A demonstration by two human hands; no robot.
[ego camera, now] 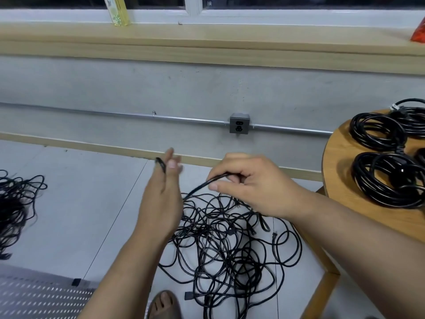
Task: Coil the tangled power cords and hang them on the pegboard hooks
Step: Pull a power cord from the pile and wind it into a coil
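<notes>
Left grip (161,199) fingertips smear into blur, the cord (161,165) half lost behind them. Second tangle (16,203) runs off the left edge, pegboard (34,295) off the bottom corner, coils (368,187) on the desk (340,157) clipped at right.

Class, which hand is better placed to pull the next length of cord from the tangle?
Right. The right hand pinches the black cord just above the tangled pile; the left hand, fingers straight, only carries a loop.
</notes>
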